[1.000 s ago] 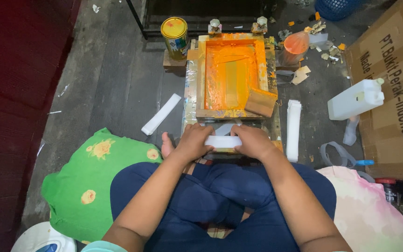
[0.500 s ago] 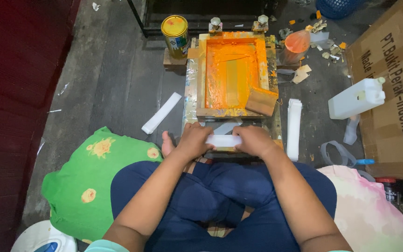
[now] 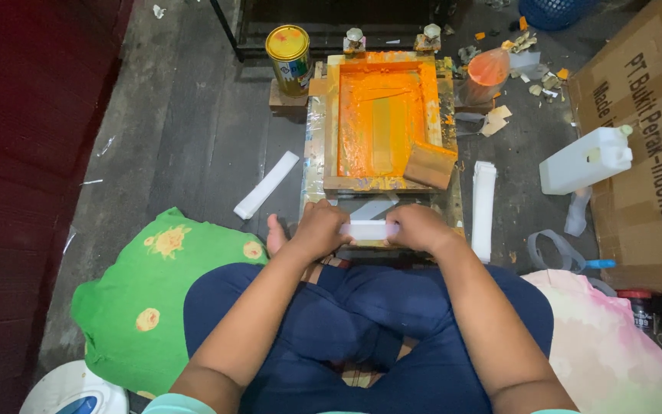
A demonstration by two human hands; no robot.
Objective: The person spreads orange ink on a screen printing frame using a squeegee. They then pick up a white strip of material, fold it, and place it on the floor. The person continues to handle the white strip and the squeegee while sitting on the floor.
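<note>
I sit cross-legged on the floor in front of a wooden screen-printing frame [image 3: 329, 123] coated in orange ink. A wooden squeegee block [image 3: 429, 165] rests at the frame's near right corner. My left hand [image 3: 319, 228] and my right hand [image 3: 417, 228] both hold the ends of a small white strip [image 3: 368, 229] just in front of the frame, over the near edge of the printing base.
A yellow-lidded paint can [image 3: 288, 50] stands left of the frame. An orange-stained cup [image 3: 486, 73] sits to the right. White strips [image 3: 267, 185] and a stack of them [image 3: 483, 208] lie on either side. A white jerrycan [image 3: 585, 160], a cardboard box [image 3: 645, 138] and green cloth [image 3: 147, 299] surround me.
My hands and the white strip stay almost in place; the strip has shifted only slightly between the fingers.
</note>
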